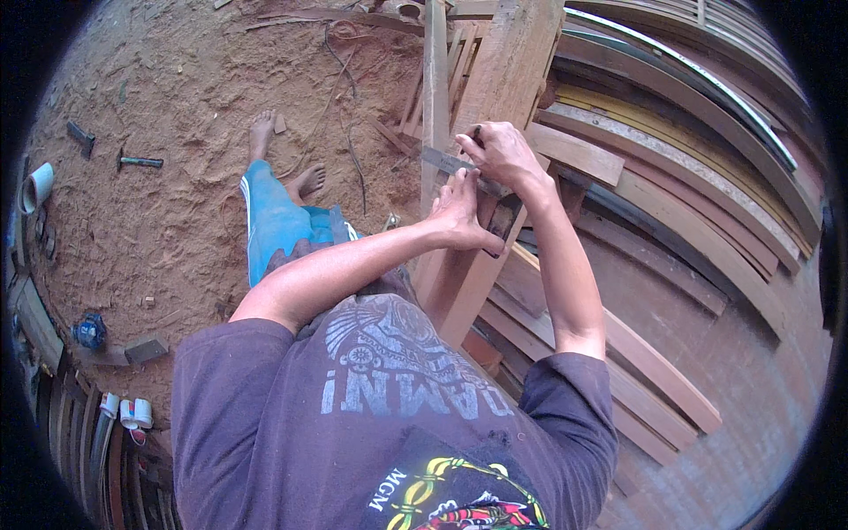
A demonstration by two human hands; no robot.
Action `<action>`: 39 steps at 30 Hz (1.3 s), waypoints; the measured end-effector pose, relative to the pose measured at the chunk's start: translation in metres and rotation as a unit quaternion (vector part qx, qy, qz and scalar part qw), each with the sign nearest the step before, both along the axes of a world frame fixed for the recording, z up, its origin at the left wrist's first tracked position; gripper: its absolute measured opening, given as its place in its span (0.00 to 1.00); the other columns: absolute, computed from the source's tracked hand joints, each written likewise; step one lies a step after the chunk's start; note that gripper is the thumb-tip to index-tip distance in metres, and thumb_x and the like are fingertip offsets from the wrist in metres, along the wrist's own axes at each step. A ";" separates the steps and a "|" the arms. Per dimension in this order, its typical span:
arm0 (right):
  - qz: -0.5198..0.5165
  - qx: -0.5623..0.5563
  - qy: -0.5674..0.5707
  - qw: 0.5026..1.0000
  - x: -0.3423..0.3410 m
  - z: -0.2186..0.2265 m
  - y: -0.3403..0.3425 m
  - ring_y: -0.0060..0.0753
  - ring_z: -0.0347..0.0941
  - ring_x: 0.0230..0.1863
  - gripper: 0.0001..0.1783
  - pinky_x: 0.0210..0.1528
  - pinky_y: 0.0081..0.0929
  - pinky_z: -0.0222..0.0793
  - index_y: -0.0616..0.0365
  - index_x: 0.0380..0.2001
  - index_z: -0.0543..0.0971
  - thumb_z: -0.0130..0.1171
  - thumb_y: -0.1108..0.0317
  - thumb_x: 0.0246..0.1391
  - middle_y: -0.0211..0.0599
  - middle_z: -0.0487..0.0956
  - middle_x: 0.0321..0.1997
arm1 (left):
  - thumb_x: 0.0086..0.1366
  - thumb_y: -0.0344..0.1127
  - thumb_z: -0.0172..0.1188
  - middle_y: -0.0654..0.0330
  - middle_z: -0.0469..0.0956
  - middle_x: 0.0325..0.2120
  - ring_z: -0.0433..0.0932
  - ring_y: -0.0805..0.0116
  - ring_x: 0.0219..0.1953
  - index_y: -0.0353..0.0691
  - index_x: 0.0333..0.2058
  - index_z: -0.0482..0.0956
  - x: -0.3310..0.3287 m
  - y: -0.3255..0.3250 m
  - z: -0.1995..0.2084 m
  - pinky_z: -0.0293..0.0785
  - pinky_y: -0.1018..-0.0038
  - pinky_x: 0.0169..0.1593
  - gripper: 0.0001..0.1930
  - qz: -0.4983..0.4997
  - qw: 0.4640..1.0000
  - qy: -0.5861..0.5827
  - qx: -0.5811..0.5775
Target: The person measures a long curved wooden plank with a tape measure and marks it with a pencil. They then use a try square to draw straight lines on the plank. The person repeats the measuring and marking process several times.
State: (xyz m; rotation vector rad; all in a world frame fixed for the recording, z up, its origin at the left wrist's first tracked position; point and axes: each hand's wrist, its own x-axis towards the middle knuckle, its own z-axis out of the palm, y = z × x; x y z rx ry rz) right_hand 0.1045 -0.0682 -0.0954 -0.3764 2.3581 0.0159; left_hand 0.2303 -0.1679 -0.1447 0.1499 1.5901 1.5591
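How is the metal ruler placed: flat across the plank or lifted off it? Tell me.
Flat across it: the metal ruler lies crosswise on the plank, left hand pressing it, right hand holding a pencil at its edge.

A hammer (pixel 140 162) lies on the sawdust floor (pixel 177 97), near a white cup (pixel 35 187) and stacked planks (pixel 671 230).

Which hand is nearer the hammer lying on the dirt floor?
Left. The left hand presses the metal square onto the wooden plank, on the side toward the hammer. The right hand marks with a pencil, farther away.
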 end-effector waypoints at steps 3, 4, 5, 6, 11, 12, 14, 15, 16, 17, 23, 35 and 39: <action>0.048 0.033 -0.012 0.998 -0.006 -0.026 -0.003 0.62 0.81 0.45 0.24 0.51 0.52 0.76 0.68 0.35 0.84 0.58 0.52 0.63 0.62 0.83 0.38 | 0.34 0.64 0.79 0.34 0.42 0.74 0.47 0.33 0.75 0.30 0.75 0.36 0.002 0.002 -0.002 0.52 0.47 0.75 0.80 0.020 1.000 0.014 -0.007; 0.057 0.040 -0.020 0.997 -0.006 -0.031 -0.004 0.63 0.81 0.44 0.24 0.51 0.52 0.76 0.68 0.34 0.84 0.58 0.52 0.63 0.62 0.83 0.37 | 0.34 0.64 0.79 0.35 0.42 0.74 0.47 0.33 0.75 0.30 0.74 0.36 0.003 0.002 -0.003 0.52 0.47 0.75 0.80 0.021 1.000 0.015 -0.005; 0.065 0.052 -0.031 0.996 -0.006 -0.033 -0.005 0.63 0.81 0.44 0.24 0.51 0.52 0.76 0.68 0.34 0.85 0.58 0.52 0.62 0.62 0.83 0.37 | 0.34 0.64 0.79 0.35 0.42 0.74 0.48 0.33 0.75 0.29 0.74 0.36 0.004 0.003 -0.003 0.52 0.47 0.75 0.80 0.023 1.000 0.015 -0.001; 0.074 0.046 -0.027 0.996 -0.007 -0.033 -0.005 0.63 0.81 0.44 0.24 0.51 0.52 0.76 0.68 0.34 0.85 0.58 0.53 0.62 0.62 0.83 0.37 | 0.33 0.64 0.79 0.35 0.42 0.74 0.48 0.33 0.75 0.29 0.74 0.37 0.004 0.003 -0.004 0.52 0.47 0.75 0.80 0.021 1.000 0.016 -0.004; 0.121 0.018 -0.040 0.992 -0.009 0.018 -0.012 0.65 0.80 0.40 0.24 0.47 0.53 0.75 0.69 0.26 0.82 0.59 0.54 0.63 0.64 0.80 0.30 | 0.33 0.61 0.81 0.35 0.39 0.75 0.46 0.33 0.75 0.31 0.74 0.37 0.005 0.004 -0.003 0.52 0.46 0.75 0.79 0.026 1.000 0.004 0.000; 0.137 0.027 -0.033 0.990 -0.009 0.033 -0.016 0.64 0.80 0.38 0.23 0.45 0.53 0.75 0.70 0.24 0.81 0.59 0.56 0.62 0.63 0.80 0.28 | 0.33 0.61 0.81 0.35 0.40 0.75 0.47 0.33 0.75 0.32 0.75 0.36 0.005 0.004 -0.002 0.52 0.45 0.75 0.79 0.022 1.000 0.006 -0.005; 0.151 0.041 -0.029 0.987 -0.013 0.062 -0.022 0.64 0.80 0.36 0.23 0.44 0.52 0.76 0.70 0.24 0.81 0.59 0.57 0.62 0.62 0.80 0.27 | 0.33 0.60 0.82 0.36 0.41 0.75 0.47 0.32 0.75 0.34 0.75 0.36 0.006 0.005 -0.001 0.52 0.45 0.75 0.79 0.020 1.000 0.015 -0.018; 0.160 0.044 -0.025 0.986 -0.016 0.072 -0.024 0.63 0.80 0.36 0.23 0.43 0.52 0.76 0.70 0.23 0.81 0.59 0.57 0.62 0.62 0.80 0.27 | 0.34 0.60 0.82 0.35 0.41 0.75 0.47 0.32 0.75 0.34 0.75 0.35 0.006 0.005 -0.001 0.52 0.45 0.74 0.79 0.025 0.999 0.015 -0.014; 0.167 0.099 -0.040 0.980 -0.021 0.078 -0.026 0.63 0.81 0.34 0.23 0.41 0.51 0.76 0.70 0.24 0.81 0.59 0.57 0.61 0.61 0.80 0.26 | 0.34 0.60 0.82 0.35 0.41 0.75 0.47 0.31 0.75 0.35 0.75 0.35 0.006 0.006 -0.002 0.52 0.44 0.74 0.80 0.026 1.000 0.014 -0.010; 0.155 0.108 -0.045 0.981 -0.022 0.076 -0.029 0.62 0.81 0.36 0.21 0.43 0.51 0.77 0.69 0.26 0.82 0.59 0.58 0.61 0.61 0.81 0.28 | 0.34 0.60 0.82 0.35 0.41 0.75 0.47 0.31 0.75 0.36 0.75 0.34 0.006 0.006 -0.002 0.52 0.44 0.74 0.80 0.028 0.999 0.011 -0.008; 0.107 0.040 -0.033 0.993 -0.020 -0.016 -0.030 0.61 0.82 0.38 0.24 0.43 0.51 0.77 0.67 0.29 0.84 0.62 0.52 0.62 0.59 0.82 0.31 | 0.33 0.60 0.83 0.34 0.45 0.73 0.50 0.30 0.73 0.29 0.74 0.36 0.005 0.009 -0.007 0.50 0.47 0.76 0.80 0.030 0.999 0.024 -0.010; 0.126 0.070 -0.089 0.986 -0.025 -0.001 -0.027 0.60 0.82 0.47 0.16 0.52 0.49 0.77 0.67 0.36 0.85 0.61 0.62 0.57 0.62 0.84 0.41 | 0.32 0.63 0.82 0.30 0.36 0.75 0.43 0.29 0.76 0.28 0.74 0.29 0.001 0.007 -0.009 0.46 0.45 0.77 0.85 0.011 1.000 0.006 0.001; 0.124 0.124 -0.113 0.978 -0.031 0.070 -0.029 0.61 0.82 0.44 0.16 0.50 0.50 0.78 0.68 0.34 0.84 0.57 0.64 0.57 0.62 0.83 0.38 | 0.31 0.62 0.83 0.31 0.37 0.75 0.44 0.29 0.75 0.31 0.75 0.31 0.000 0.006 -0.004 0.46 0.45 0.77 0.84 -0.007 1.000 0.004 -0.012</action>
